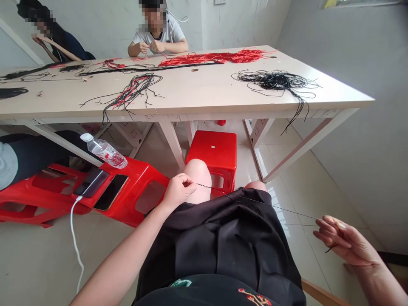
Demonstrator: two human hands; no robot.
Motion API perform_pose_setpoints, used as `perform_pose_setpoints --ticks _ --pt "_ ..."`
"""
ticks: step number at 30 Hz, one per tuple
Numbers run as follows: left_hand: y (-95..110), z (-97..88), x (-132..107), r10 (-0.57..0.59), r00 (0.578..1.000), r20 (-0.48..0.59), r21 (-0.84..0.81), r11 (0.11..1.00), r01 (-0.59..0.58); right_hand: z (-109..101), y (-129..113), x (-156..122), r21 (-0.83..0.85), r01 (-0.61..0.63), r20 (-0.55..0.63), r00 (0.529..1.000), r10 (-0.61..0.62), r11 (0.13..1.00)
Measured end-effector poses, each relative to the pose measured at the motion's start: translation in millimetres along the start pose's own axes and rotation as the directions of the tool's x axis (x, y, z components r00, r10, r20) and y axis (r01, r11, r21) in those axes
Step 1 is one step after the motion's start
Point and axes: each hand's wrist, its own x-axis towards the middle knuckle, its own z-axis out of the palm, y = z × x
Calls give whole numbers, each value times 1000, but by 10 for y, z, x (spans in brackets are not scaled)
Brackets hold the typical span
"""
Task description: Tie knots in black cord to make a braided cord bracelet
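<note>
A thin black cord runs taut across my lap, over the black skirt. Its left end is pinched in the closed fingers of my left hand, beside my knee. Far to the right, my right hand grips the other stretch of the cord between curled fingers. A second strand leads back from that hand toward the skirt, and a short dark tail pokes out below its fingers. Whether the strands join at my left hand I cannot tell.
On the table lie a black cord tangle, a black-and-red cord bundle and red cords. Two people sit across it. Left of me, a red stool bears a bottle, a phone and a charging device. Another red stool stands ahead.
</note>
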Motion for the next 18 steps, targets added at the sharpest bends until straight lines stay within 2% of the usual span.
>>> perform_pose_setpoints --ticks 3,5,7,8,9,11,12,14,15,16,17,18 --pt "-3 -13 -12 -13 1000 6 1 1000 13 -108 -80 129 91 -144 115 984 133 985" --pt "-5 -25 -22 -28 1000 12 2 1000 28 -79 -160 288 -52 -142 21 989 143 988" --pt "-3 -40 -33 -47 999 24 3 999 47 149 -291 422 -338 -126 -193 979 62 933" --pt "1 -47 -38 -55 998 32 4 998 55 355 -378 455 -464 -96 -269 962 -37 881" --pt "7 -54 -45 -61 997 42 5 998 60 617 -477 458 -508 1 -242 960 -144 862" --pt "31 -65 -58 -64 996 61 5 998 63 1256 -696 386 -469 268 -45 944 -326 841" --pt "47 -70 -65 -62 996 69 4 998 62 1596 -805 326 -457 406 72 904 -422 791" --pt "84 -78 -80 -51 995 82 -2 999 51 2213 -990 212 -328 651 304 759 -576 684" --pt "104 -83 -88 -42 995 90 -6 999 42 2460 -1058 172 -244 722 378 686 -622 648" --pt "123 -89 -97 -31 995 99 -8 999 32 2655 -1107 147 -182 755 418 639 -645 630" --pt "143 -97 -106 -21 994 107 -10 1000 22 2798 -1138 137 -129 757 454 619 -641 640" --pt "161 -106 -115 -11 993 115 -11 1000 13 2894 -1154 137 -91 738 480 621 -620 669"
